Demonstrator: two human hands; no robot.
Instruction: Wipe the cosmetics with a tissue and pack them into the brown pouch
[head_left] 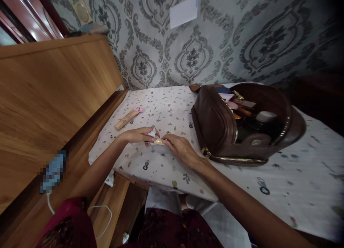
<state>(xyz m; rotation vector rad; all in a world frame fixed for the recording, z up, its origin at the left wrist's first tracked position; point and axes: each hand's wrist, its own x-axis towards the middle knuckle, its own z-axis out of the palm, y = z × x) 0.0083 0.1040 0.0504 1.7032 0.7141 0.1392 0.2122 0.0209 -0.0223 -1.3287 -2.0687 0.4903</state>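
Note:
My left hand is closed around a crumpled white tissue or wipe, pressing it against a small beige item. The fingertips of my right hand pinch the other end of this item, which looks like a small tube or bottle; its exact kind is too small to tell. Both hands meet just above the patterned white cloth. Behind my left hand lies a beige cosmetic tube. A small pink and purple thing sits at its far end.
On the right stands an unzipped brown leather bag holding a dark bottle with a white cap and several small items. A wooden panel rises on the left. Beside it lie a blurred-out phone-like device and a white cable.

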